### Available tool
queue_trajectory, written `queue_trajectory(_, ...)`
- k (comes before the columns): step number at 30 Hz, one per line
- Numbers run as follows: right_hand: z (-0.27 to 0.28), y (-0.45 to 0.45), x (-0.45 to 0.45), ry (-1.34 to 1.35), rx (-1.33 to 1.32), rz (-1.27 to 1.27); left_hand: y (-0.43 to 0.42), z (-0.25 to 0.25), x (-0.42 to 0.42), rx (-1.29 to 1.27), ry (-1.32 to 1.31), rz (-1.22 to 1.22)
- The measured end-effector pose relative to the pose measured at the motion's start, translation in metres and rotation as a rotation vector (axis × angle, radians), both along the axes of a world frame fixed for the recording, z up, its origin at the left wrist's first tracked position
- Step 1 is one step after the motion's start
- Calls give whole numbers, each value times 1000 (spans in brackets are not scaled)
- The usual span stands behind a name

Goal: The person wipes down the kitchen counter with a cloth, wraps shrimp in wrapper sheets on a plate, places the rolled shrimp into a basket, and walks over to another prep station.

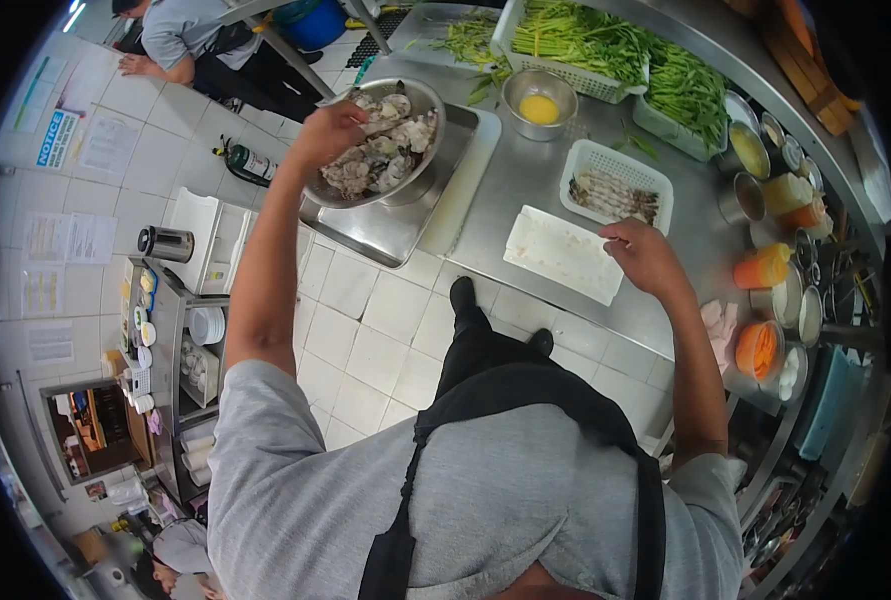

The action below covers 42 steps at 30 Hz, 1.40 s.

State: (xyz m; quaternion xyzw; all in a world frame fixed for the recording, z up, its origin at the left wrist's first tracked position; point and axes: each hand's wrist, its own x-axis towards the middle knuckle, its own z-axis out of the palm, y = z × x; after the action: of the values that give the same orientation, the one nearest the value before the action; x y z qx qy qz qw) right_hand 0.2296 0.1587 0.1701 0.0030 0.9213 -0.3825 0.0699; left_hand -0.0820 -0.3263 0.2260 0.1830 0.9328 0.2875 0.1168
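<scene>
My left hand (331, 132) is over the near-left rim of a metal bowl (435, 100), fingers pinched at a pale shrimp. The bowl holds a heap of raw grey shrimp (390, 155) and sits above a steel tray (350, 235). My right hand (643, 257) is at the right end of a white rectangular tray (555, 255) with wet residue on it. Its fingers are curled together, and anything between them is hidden. Just beyond, a white perforated basket (620, 158) holds several shrimp laid in a row (613, 195).
A cutting board (465, 185) lies beside the steel tray. Behind are a bowl of yellow liquid (538, 105) and baskets of green vegetables (580, 42). Sauce bottles (762, 265) and containers, including orange slices (757, 350), line the right side. Another person (200, 40) is at the upper left.
</scene>
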Motion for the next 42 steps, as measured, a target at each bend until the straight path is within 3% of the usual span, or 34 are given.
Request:
queue_trajectory(1,2,-2,3,11,-16,-3,3,8,5,-2,-9,-12)
queue_trajectory(3,-3,-7,10,12,-73,-13,10,21,25,452,-162,-11)
queue_trajectory(4,-6,-10,13,26,-126,-11,22,29,43,455,-174,-22)
queue_trajectory(6,-35,-25,15,30,-419,-3,60,40,89,615,-165,13)
queue_trajectory(7,-35,-43,10,-101,-566,-39,82,35,113,667,-224,31)
queue_trajectory(9,-20,-87,2,-265,-1036,-308,121,-11,159,803,-271,-9)
queue_trajectory(10,-14,-103,-5,-331,-1309,-443,144,-43,181,741,-243,-29)
queue_trajectory(11,-28,-102,-8,-324,-1309,-469,170,-59,206,750,-291,-67)
queue_trajectory(13,-59,-98,-19,-462,-1630,-572,210,-74,237,458,-310,-167)
queue_trajectory(14,-64,-94,-16,-423,-1592,-678,219,-81,240,461,-319,-180)
queue_trajectory(15,-71,-82,-14,-418,-1589,-690,227,-89,237,397,-157,-201)
queue_trajectory(16,-81,-65,-10,-516,-1563,-633,232,-100,234,331,2,-215)
queue_trajectory(17,-92,-52,-5,-618,-1532,-571,236,-114,227,334,-7,-209)
queue_trajectory(19,-86,-44,0,-606,-1451,-582,246,-123,213,515,-292,-391)
queue_trajectory(20,-81,-40,1,-593,-1468,-530,248,-126,212,572,-684,-259)
queue_trajectory(23,-76,-17,1,-567,-1581,-385,247,-142,212,679,-875,-295)
queue_trajectory(25,-70,-22,7,-428,-1129,-346,243,-153,210,666,-916,-281)
queue_trajectory(26,-79,-22,6,-378,-862,-312,242,-159,209,461,-695,-274)
queue_trajectory(27,-91,-25,7,-381,-870,-320,242,-164,208,258,-472,-267)
queue_trajectory(28,-106,-28,8,-196,-366,-210,240,-182,205,251,-479,-272)
queue_trajectory(29,-121,-32,12,-13,135,-92,239,-204,203,164,-127,-384)
queue_trajectory(30,-125,-37,17,116,146,-104,240,-201,206,75,226,-487)
queue_trajectory(33,-132,-36,27,208,111,-144,247,-189,224,31,351,-430)
queue_trajectory(42,-139,-23,38,144,3,-251,267,-206,228,126,211,-487)
